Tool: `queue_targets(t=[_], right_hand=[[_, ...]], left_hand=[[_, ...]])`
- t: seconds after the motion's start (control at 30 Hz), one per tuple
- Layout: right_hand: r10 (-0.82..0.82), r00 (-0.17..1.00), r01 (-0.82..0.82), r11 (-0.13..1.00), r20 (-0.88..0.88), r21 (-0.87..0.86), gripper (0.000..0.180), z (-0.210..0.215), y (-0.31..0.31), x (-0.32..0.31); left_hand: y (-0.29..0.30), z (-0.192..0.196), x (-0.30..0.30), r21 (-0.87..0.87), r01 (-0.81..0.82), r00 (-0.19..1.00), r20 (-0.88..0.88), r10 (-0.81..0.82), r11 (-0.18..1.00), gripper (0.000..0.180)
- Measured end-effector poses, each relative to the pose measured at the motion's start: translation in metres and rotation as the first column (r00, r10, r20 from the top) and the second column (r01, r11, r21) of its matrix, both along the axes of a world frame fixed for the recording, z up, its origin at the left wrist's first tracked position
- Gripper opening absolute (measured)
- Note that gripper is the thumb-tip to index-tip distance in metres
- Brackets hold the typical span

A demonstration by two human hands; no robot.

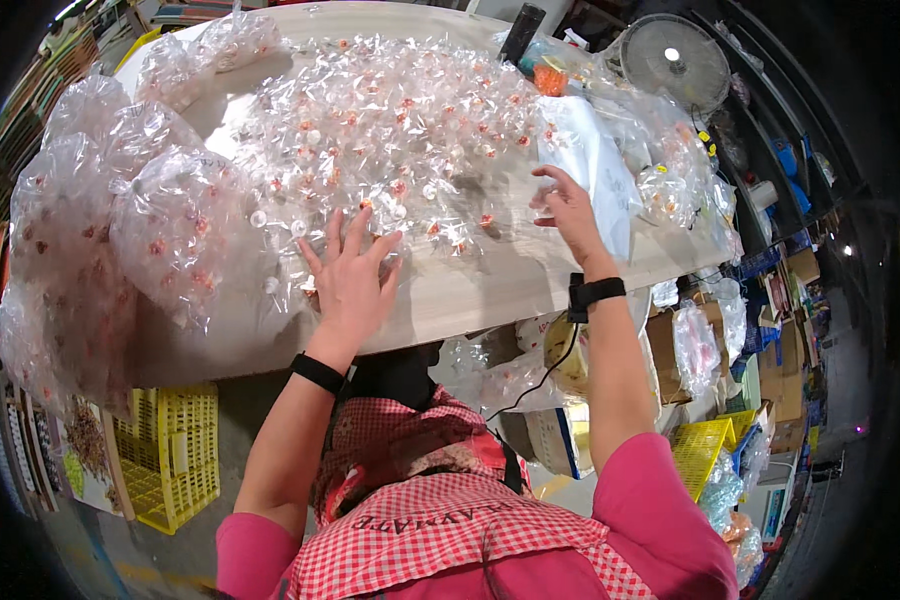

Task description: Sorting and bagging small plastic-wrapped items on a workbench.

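A wide pile of small clear plastic packets (370, 110), with red and white bits inside, covers the middle of the table (470, 290). At the pile's near edge, my left hand (350, 285) lies palm down with its fingers spread, touching a few loose packets. My right hand (570, 215) hovers over the table to the right of the pile, beside a white plastic sheet (595, 165). Its fingers are bent but apart, and I see nothing held between them.
Large clear bags (175, 235) filled with similar packets crowd the table's left side. A fan (675, 62), a dark cylinder (521, 33) and more plastic bags (670, 190) occupy the far right. Yellow crates (178, 450) and cardboard boxes (785, 370) stand below table height.
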State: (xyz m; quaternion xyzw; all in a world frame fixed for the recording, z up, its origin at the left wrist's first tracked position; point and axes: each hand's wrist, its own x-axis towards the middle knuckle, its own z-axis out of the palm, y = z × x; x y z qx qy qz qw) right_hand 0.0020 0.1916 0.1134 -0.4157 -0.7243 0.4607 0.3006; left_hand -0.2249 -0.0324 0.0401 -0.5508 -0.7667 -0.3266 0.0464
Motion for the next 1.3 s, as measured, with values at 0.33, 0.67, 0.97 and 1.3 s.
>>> queue_targets(t=[0.33, 0.67, 0.97, 1.3], right_hand=[[-0.107, 0.833, -0.335, 0.685, 0.544, 0.647, 0.044, -0.058, -0.11, -0.077], [-0.078, 0.891, -0.289, 0.662, 0.448, 0.692, 0.035, -0.055, -0.098, -0.03], [-0.463, 0.841, 0.28, 0.816, 0.28, 0.506, 0.034, -0.046, -0.11, 0.153], [-0.33, 0.889, -0.019, 0.667, 0.318, 0.745, 0.048, -0.018, -0.081, 0.092]], left_hand=[[-0.003, 0.0, -0.002, -0.062, -0.002, 1.0, -0.027, 0.001, 0.998, 0.031], [0.002, -0.001, 0.001, -0.071, -0.01, 0.999, -0.039, 0.007, 0.997, 0.03], [-0.003, 0.0, 0.002, -0.088, 0.056, 0.997, -0.041, -0.06, 0.994, 0.03], [0.008, 0.013, 0.0, -0.197, 0.446, 0.888, -0.022, -0.459, 0.873, 0.046]])
